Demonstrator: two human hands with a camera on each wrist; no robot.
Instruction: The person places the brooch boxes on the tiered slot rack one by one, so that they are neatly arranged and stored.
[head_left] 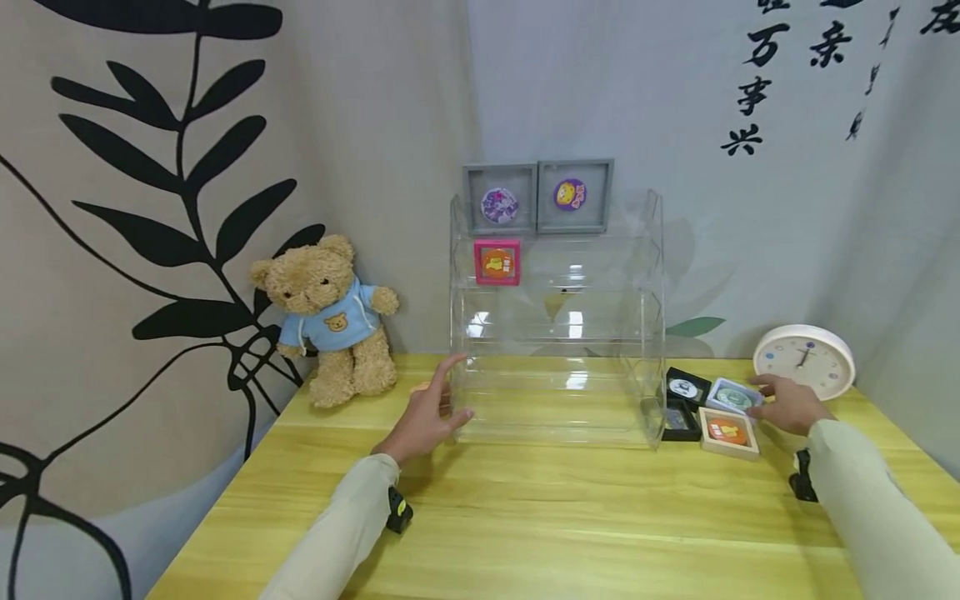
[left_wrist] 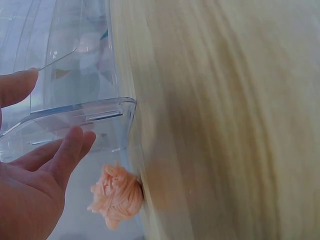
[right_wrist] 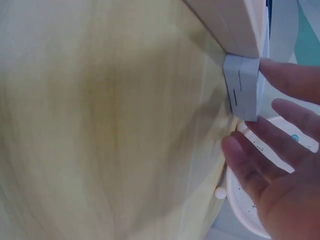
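Observation:
A clear tiered display rack (head_left: 555,400) stands mid-table. My left hand (head_left: 427,417) is at its left side, thumb and fingers spread. In the left wrist view, that hand's fingers (left_wrist: 70,150) lie nearly straight along the rack's outer side panel (left_wrist: 95,107), with the thumb on the other side of the panel. My right hand (head_left: 791,404) pinches a small pale-blue square badge frame (head_left: 735,396) by its edge. In the right wrist view, thumb and a fingertip meet opposite corners of that frame (right_wrist: 242,87). Beside it lie a cream frame (head_left: 729,433) and two black frames (head_left: 687,387).
Two grey frames (head_left: 576,197) with round badges stand on the rack's top tier, a pink frame (head_left: 497,262) below them. A teddy bear (head_left: 330,321) sits at left, a round white clock (head_left: 806,358) behind my right hand. A peach yarn-like ball (left_wrist: 117,195) lies beyond the rack's left side.

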